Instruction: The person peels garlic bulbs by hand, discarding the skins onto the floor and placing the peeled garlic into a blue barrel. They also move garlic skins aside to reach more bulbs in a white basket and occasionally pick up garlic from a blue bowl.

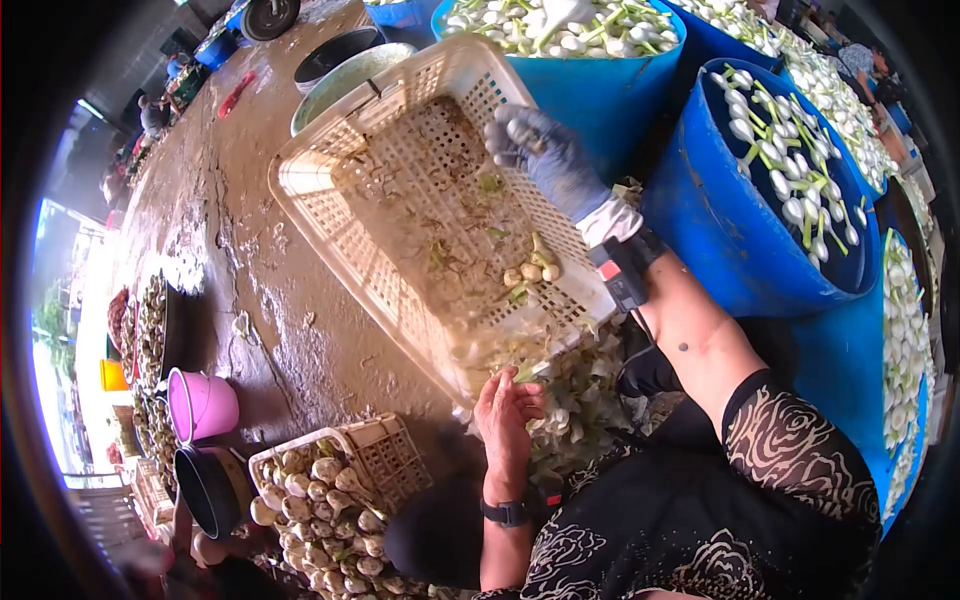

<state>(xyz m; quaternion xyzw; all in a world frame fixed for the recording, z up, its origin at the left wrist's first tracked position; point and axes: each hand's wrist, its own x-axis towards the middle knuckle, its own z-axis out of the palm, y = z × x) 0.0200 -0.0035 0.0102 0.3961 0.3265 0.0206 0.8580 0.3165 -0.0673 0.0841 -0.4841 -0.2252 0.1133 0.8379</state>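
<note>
A large cream plastic crate [395,250] sits tilted in front of me, with dirt, root scraps and a few small pale bulbs [533,271] inside. My right hand [545,155], in a grey-blue glove, is raised over the crate's right rim. Its fingers are curled round something pale that is mostly hidden. My left hand [508,410] is bare, palm up at the crate's near edge, its fingers loosely bent and apart. A greenish-white scrap [530,372] shows by its fingertips. Beneath the crate's near corner lies a heap of pale peelings [585,405].
Blue tubs [690,215] of white, green-stemmed bulbs [800,165] stand at the right and back. A smaller crate [395,455] of unpeeled garlic-like bulbs [320,510] is at lower left, near a pink bucket [205,405] and a black bucket [212,490]. The floor [240,230] looks wet.
</note>
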